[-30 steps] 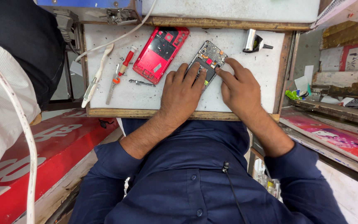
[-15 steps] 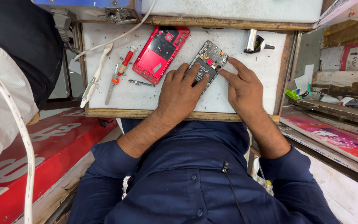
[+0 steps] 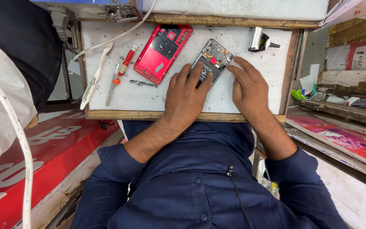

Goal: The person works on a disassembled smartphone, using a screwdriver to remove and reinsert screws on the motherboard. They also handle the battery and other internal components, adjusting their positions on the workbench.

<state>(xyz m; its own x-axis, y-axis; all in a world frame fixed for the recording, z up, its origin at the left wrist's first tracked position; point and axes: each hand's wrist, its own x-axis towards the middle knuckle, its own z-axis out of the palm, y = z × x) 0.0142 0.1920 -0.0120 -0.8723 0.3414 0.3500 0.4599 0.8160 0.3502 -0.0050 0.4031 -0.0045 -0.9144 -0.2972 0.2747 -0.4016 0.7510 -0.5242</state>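
An opened phone (image 3: 212, 62) lies back-up on the white work board (image 3: 250, 72), its circuit board and black battery exposed. My left hand (image 3: 186, 96) rests flat over the phone's near end, fingers spread on the battery. To the right of the phone, my right hand (image 3: 248, 89) has its fingertips touching the phone's right edge near the top. A red phone back cover (image 3: 162, 51) lies inside-up to the left of the phone.
A red-handled screwdriver (image 3: 126, 62), metal tweezers (image 3: 112, 87), a small metal piece (image 3: 142, 83) and a white tool (image 3: 95, 76) lie on the board's left. A silver and black object (image 3: 260, 40) sits at the back right. A white cable (image 3: 18, 131) hangs at left.
My right hand has slid slightly down and right, away from the phone's upper end, uncovering more of its circuit board. The left hand stays on the phone.
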